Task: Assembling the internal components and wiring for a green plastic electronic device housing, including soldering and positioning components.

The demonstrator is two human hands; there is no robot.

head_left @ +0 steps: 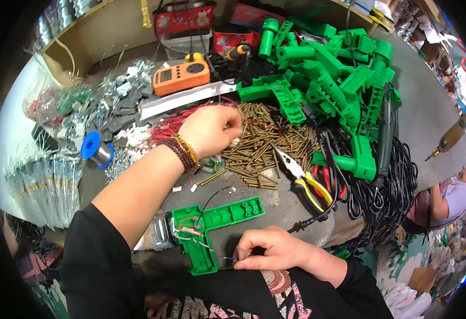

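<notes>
My left hand reaches over a pile of brass-coloured rods, beside thin red wires. Its fingers are curled together; a small white bit shows at the fingertips, but what they hold is unclear. Close to my body, my right hand pinches thin wire ends by the near end of an open green plastic half-shell. A black power cord runs up to this hand from the right. Inside the L-shaped shell lie red and white wires, and a clear-and-silver cylindrical part sits at its left side.
Combination pliers with yellow-black handles lie right of the rods. Many green housings are heaped behind, with black cords at right. An orange meter, a blue solder spool and metal parts occupy the left side.
</notes>
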